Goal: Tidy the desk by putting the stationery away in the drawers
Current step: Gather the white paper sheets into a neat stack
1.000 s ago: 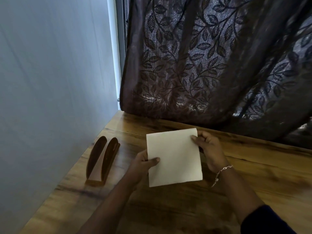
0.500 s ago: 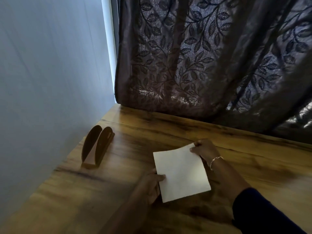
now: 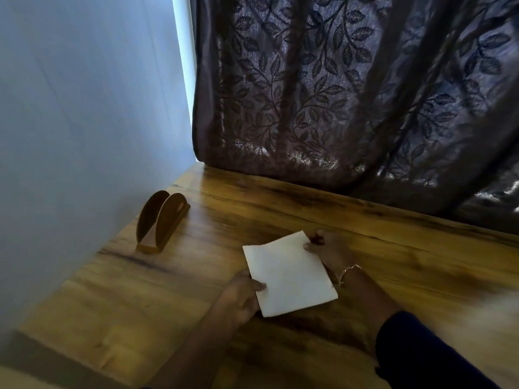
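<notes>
Paper (image 3: 289,273), a white sheet, sits between two hands above the near part of a wooden desk (image 3: 393,248). Left hand (image 3: 240,297) pinches its near-left edge; right hand (image 3: 330,248) pinches its far-right corner.

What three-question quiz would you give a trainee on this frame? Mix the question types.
1. True or false: the white paper lies untouched on the desk.
2. Where does the wooden holder stand? A) on the desk near the wall, left of the paper; B) on top of the paper; C) in a hand.
3. Fill in: the bracelet is on the ____ wrist.

Key
1. False: the left hand and the right hand each hold an edge of the paper.
2. A.
3. Right.
</notes>
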